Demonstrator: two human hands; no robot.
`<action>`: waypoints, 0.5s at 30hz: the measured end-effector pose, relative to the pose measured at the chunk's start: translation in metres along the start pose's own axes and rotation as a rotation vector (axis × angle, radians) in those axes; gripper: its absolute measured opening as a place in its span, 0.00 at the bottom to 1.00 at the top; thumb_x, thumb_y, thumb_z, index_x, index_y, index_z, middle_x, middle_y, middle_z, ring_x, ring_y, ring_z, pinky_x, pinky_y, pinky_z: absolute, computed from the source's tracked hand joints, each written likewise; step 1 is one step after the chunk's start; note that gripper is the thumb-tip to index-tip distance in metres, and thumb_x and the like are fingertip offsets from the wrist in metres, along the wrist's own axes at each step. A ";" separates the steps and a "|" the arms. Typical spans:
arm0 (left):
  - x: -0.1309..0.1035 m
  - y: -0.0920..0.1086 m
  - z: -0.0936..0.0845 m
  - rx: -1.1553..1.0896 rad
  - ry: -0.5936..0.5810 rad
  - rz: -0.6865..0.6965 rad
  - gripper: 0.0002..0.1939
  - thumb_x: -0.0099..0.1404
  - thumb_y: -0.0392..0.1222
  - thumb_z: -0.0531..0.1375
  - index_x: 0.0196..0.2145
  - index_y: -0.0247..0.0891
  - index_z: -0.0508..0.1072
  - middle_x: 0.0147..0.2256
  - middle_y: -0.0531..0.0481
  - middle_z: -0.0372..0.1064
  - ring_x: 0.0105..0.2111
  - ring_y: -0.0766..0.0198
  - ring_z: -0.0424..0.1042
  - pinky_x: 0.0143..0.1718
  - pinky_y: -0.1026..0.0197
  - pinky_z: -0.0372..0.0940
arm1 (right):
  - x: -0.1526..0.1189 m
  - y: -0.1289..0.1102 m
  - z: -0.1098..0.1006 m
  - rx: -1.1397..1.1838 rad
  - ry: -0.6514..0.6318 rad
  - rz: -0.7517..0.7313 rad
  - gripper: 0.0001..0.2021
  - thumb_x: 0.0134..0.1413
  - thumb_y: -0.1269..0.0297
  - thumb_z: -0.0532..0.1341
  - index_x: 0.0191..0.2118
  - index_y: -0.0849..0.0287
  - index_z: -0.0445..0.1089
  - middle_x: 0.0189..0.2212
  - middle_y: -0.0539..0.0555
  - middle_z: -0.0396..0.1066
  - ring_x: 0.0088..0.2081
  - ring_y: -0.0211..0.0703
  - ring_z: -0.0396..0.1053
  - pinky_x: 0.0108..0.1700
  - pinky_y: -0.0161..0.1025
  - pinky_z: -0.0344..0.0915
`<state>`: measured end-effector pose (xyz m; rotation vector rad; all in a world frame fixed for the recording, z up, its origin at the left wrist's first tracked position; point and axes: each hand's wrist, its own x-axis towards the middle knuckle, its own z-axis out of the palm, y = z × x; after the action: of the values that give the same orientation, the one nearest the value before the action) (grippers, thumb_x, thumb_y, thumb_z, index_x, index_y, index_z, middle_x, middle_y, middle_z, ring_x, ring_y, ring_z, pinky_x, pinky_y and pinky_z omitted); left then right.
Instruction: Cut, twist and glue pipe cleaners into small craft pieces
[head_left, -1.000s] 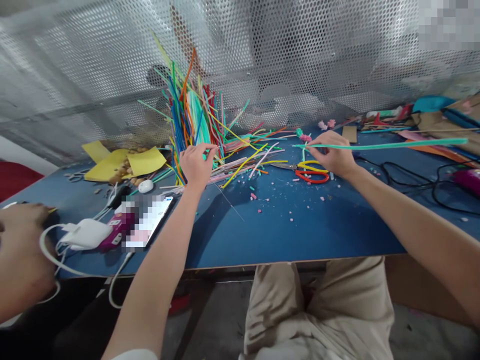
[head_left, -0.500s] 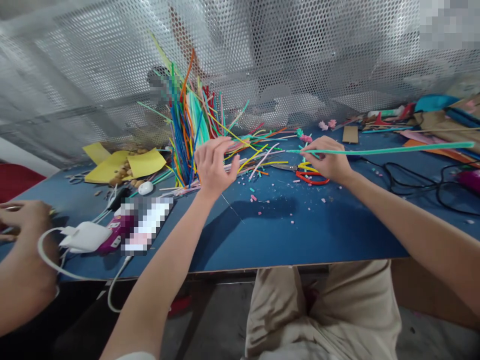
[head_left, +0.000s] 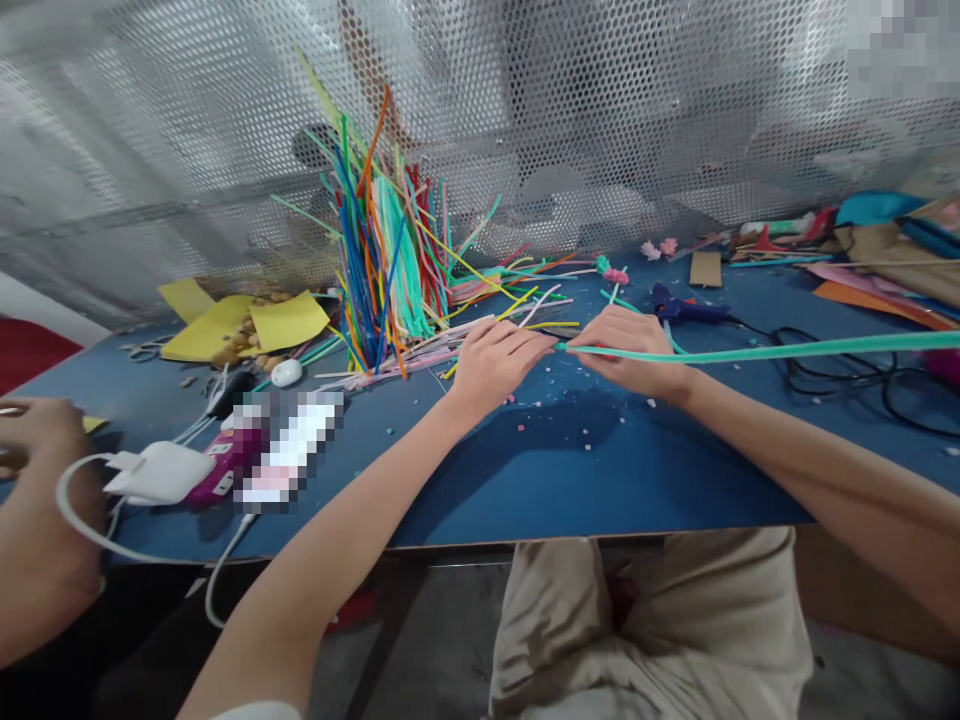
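Observation:
Long green pipe cleaners (head_left: 787,352) run from between my two hands out to the right edge of the view. My right hand (head_left: 630,350) is closed around them near their left end. My left hand (head_left: 499,365) meets that end with its fingertips pinched together, the fingers close to those of the right. Behind and left of my left hand stands a thick bundle of colored pipe cleaners (head_left: 405,265), with several loose ones lying beside it. Red-handled scissors are mostly hidden behind my right hand. Small pink and white clippings (head_left: 587,447) dot the table below.
A blue glue gun (head_left: 686,306) with a black cord (head_left: 825,365) lies at right. To the left are yellow paper (head_left: 289,325), a phone (head_left: 292,450), a purple power strip (head_left: 229,465) and a white charger (head_left: 161,470). Another person's hand (head_left: 45,440) rests at far left.
My left hand has moved right and down from above the loose pipe cleaners to the green ends. My right hand has come slightly left and lower, uncovering the glue gun and covering the scissors.

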<state>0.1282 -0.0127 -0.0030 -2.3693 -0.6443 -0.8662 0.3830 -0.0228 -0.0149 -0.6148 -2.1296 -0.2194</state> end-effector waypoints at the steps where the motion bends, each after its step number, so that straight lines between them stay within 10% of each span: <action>1: -0.001 0.001 0.000 -0.012 -0.004 -0.013 0.11 0.74 0.44 0.57 0.51 0.47 0.77 0.43 0.53 0.80 0.41 0.63 0.75 0.46 0.56 0.62 | 0.000 -0.001 -0.001 0.007 -0.007 0.003 0.05 0.61 0.66 0.63 0.41 0.53 0.76 0.36 0.51 0.80 0.37 0.43 0.73 0.43 0.42 0.69; 15: -0.002 0.010 0.002 -0.166 -0.031 -0.210 0.11 0.72 0.49 0.60 0.38 0.47 0.82 0.34 0.56 0.81 0.33 0.66 0.77 0.34 0.63 0.66 | 0.000 -0.010 0.005 0.100 -0.119 0.161 0.07 0.63 0.59 0.62 0.41 0.54 0.76 0.36 0.53 0.79 0.38 0.44 0.73 0.43 0.43 0.69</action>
<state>0.1334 -0.0193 -0.0084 -2.4981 -0.8765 -1.0091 0.3745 -0.0295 -0.0174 -0.7520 -2.1771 0.0131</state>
